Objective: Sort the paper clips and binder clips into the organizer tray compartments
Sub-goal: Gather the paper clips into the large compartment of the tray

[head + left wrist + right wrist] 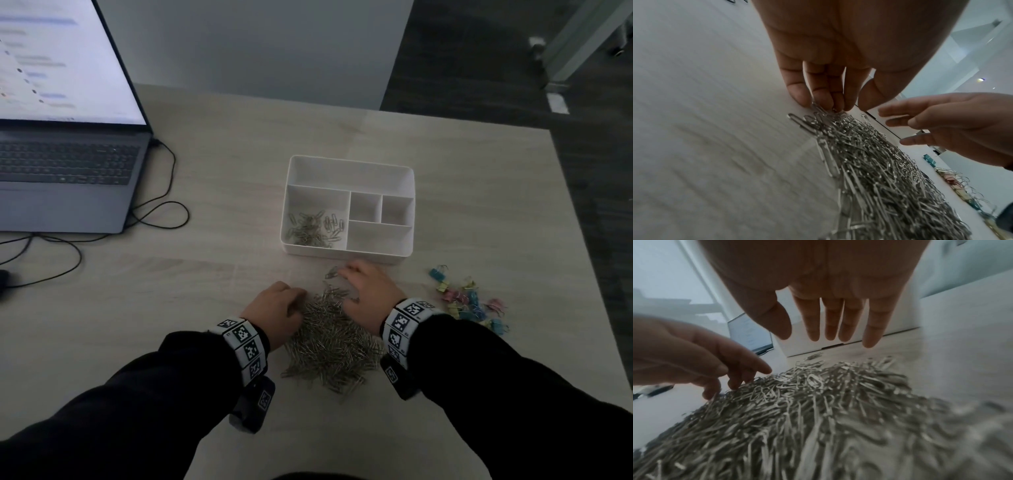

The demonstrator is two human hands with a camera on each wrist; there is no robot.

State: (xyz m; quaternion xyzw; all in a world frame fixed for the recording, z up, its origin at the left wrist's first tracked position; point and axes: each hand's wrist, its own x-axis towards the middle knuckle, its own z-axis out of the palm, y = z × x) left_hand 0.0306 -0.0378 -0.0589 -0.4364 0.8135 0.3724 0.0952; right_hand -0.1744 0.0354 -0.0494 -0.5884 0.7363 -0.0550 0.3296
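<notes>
Silver paper clips (330, 342) heaped, tangled, shiny

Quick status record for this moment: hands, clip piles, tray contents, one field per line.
left hand: fingertips in the paper clip pile, nothing clearly gripped
right hand: open, fingers straight over the pile's far end
organizer tray: paper clips in front-left compartment; other compartments look empty
binder clips: loose on table, right of the tray
</notes>
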